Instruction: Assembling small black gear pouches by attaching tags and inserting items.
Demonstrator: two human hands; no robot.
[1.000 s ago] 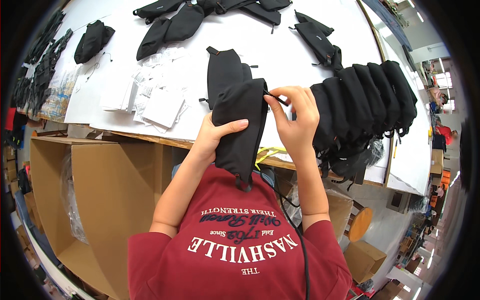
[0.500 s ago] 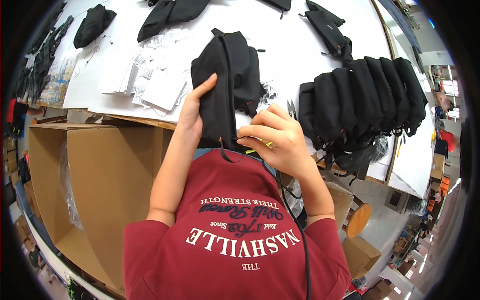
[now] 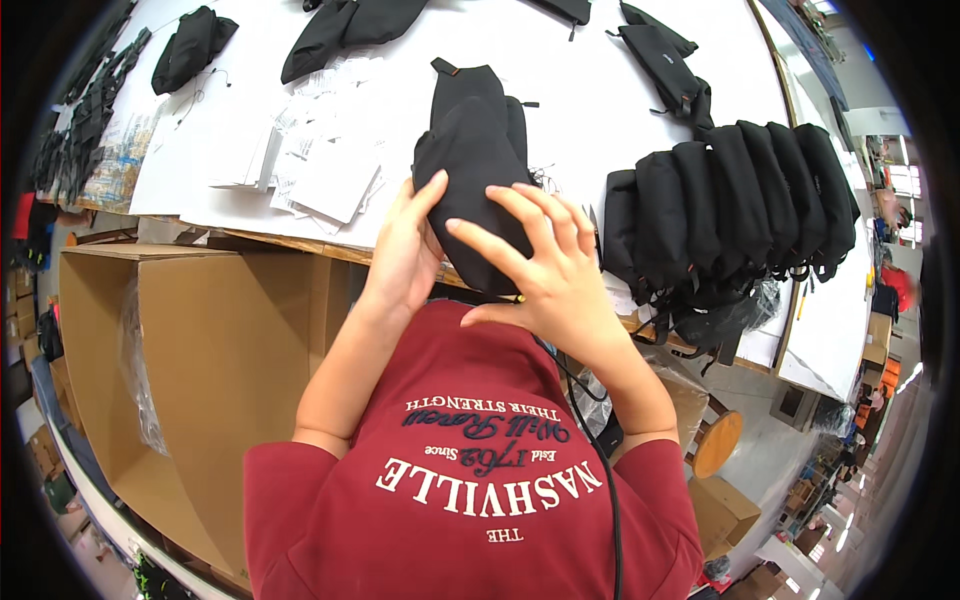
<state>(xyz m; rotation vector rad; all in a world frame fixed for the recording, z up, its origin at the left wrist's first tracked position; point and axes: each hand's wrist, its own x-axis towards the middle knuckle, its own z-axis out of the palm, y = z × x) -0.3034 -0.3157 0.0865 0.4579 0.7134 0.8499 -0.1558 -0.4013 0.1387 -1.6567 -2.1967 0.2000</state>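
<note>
A black fabric pouch (image 3: 475,160) stands at the table's near edge, in front of my chest, with another black piece showing behind its top. My left hand (image 3: 408,250) holds the pouch's left side, thumb on its near face and the other fingers mostly hidden behind it. Spread fingers of my right hand (image 3: 550,265) lie against the pouch's lower right, with the thumb stretched out below. Small dark cord-like bits lie on the table just beyond my right hand, partly hidden.
A row of several black pouches (image 3: 730,205) stands to the right. White paper slips (image 3: 330,180) lie left of the held pouch. More black pouches (image 3: 665,65) lie at the back. A large cardboard box (image 3: 210,370) stands below the table's left edge; a wooden stool (image 3: 718,445) is lower right.
The pouch has turned, so its zipper no longer faces me and a smooth side shows. My right hand has gone from pinching the zipper's lower end to lying spread on the fabric.
</note>
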